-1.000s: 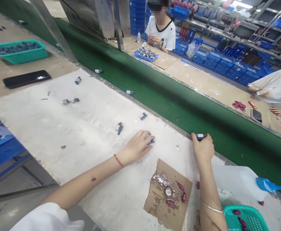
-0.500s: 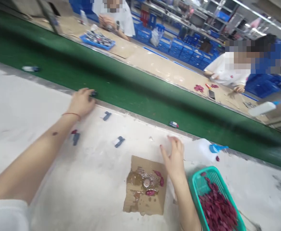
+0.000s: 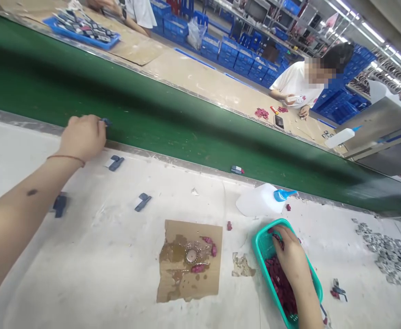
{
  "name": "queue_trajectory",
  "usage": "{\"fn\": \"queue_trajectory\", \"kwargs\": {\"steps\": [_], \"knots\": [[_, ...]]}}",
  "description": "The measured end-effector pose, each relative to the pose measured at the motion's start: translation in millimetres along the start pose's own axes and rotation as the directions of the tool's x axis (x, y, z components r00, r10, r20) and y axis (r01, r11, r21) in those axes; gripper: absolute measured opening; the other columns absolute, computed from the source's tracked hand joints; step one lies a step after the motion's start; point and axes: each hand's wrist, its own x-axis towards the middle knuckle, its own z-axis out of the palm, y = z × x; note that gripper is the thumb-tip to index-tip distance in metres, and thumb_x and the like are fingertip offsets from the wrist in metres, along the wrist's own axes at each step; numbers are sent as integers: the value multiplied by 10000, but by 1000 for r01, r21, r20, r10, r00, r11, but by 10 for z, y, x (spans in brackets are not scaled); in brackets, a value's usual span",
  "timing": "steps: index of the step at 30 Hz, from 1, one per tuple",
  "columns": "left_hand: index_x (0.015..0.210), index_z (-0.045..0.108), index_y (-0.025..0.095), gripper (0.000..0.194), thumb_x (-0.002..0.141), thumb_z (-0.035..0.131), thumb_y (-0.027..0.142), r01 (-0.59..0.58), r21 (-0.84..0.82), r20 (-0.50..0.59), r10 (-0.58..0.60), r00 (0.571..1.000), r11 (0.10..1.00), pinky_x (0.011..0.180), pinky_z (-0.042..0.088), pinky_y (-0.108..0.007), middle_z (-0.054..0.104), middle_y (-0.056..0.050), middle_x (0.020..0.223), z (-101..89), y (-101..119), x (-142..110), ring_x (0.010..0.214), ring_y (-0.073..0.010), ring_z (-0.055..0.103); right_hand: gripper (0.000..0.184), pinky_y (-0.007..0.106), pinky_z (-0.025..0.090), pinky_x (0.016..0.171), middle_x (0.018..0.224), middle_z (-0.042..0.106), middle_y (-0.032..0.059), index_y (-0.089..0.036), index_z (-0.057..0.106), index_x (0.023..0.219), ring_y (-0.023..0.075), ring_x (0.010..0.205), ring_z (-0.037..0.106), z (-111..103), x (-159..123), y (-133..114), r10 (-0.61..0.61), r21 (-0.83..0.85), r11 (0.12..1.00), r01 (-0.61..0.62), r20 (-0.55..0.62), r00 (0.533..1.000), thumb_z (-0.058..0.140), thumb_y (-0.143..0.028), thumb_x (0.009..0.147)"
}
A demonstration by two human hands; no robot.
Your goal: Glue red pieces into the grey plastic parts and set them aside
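Note:
My left hand (image 3: 83,139) is at the near edge of the green belt, its fingers closed around a small dark blue part (image 3: 105,122) that shows partly beyond the fingertips. My right hand (image 3: 291,256) reaches into a green basket (image 3: 259,256) of dark red pieces (image 3: 282,288). Its fingers curl at the basket's far end around a small dark red piece (image 3: 272,231), partly hidden. Dark blue parts (image 3: 115,163) with pale patches lie on the white table near my left forearm. A wet cardboard square (image 3: 210,283) holds a round metal cap and several red pieces.
A white bottle (image 3: 257,201) with a blue nozzle lies behind the basket. Grey metal pieces (image 3: 385,251) are heaped at right. A blue-and-red part (image 3: 237,170) rests on the green belt (image 3: 173,123). Across it, two people sit at a bench with a blue tray (image 3: 83,39).
My right hand has moved from above the table beside the cardboard into the green basket. My left hand remains at the belt edge with the dark blue part. The view has shifted right.

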Motion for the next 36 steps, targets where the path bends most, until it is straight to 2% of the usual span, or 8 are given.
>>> {"fn": "queue_trajectory", "kwargs": {"steps": [4, 8, 12, 17, 21, 27, 31, 36], "knots": [[1081, 595, 62, 348, 963, 317, 236, 10, -293, 92, 18, 996, 956, 872, 459, -297, 661, -119, 1068, 77, 208, -359, 865, -175, 554, 219, 456, 550, 796, 910, 730, 98, -240, 682, 833, 304, 874, 685, 32, 88, -17, -21, 12, 1000, 21, 56, 998, 475, -301, 867], [961, 599, 113, 224, 883, 518, 306, 243, -748, 377, 93, 922, 617, 736, 462, -242, 678, -72, 914, 190, 289, -913, 738, -134, 537, 299, 453, 565, 758, 843, 747, 96, -221, 720, 840, 295, 771, 700, -41, 74, -50, 155, 239, 958, -161, 43, 987, 544, -463, 837], [963, 628, 171, 377, 706, 747, 419, 376, -741, 577, 242, 780, 556, 728, 481, -291, 715, -60, 906, 329, 296, -1429, 781, -185, 607, 401, 392, 575, 676, 700, 738, 72, -194, 747, 785, 260, 666, 690, -154, 3, -207, 398, 575, 727, -377, 95, 913, 665, -584, 748], [950, 607, 193, 396, 698, 783, 443, 447, -750, 642, 378, 667, 487, 745, 501, -324, 719, -52, 884, 494, 281, -1833, 768, -200, 651, 420, 298, 520, 480, 588, 679, 44, -183, 716, 654, 185, 498, 604, -171, -66, -655, 438, 760, 537, -366, 120, 891, 747, -601, 677], [944, 592, 188, 368, 719, 774, 415, 478, -733, 671, 399, 625, 485, 761, 488, -311, 711, -43, 868, 550, 308, -2023, 805, -195, 648, 386, 237, 420, 370, 471, 590, 2, -177, 698, 648, 140, 398, 515, -26, -58, -1069, 325, 748, 586, -311, 135, 936, 719, -552, 737], [1100, 575, 189, 474, 721, 783, 383, 536, -774, 633, 413, 654, 337, 747, 500, -297, 684, -33, 910, 673, 323, -2201, 800, -168, 640, 275, 216, 480, 465, 577, 686, 14, -189, 697, 698, 155, 496, 623, 312, -26, -1471, -33, 622, 781, -65, 145, 989, 623, -394, 866], [1125, 594, 186, 449, 750, 762, 369, 525, -801, 598, 421, 682, 288, 799, 516, -318, 671, -50, 1012, 725, 297, -2239, 825, -161, 652, 279, 209, 486, 490, 594, 689, -4, -203, 669, 717, 136, 482, 618, 488, -20, -1597, -285, 530, 827, 188, 106, 953, 547, -320, 940], [1037, 588, 168, 391, 727, 778, 311, 482, -831, 557, 420, 717, 278, 817, 525, -339, 657, -46, 983, 796, 240, -2229, 842, -168, 659, 340, 227, 435, 448, 557, 646, -7, -213, 620, 713, 126, 423, 566, 640, -25, -1672, -461, 399, 816, 419, 10, 887, 460, -296, 1001]]}}
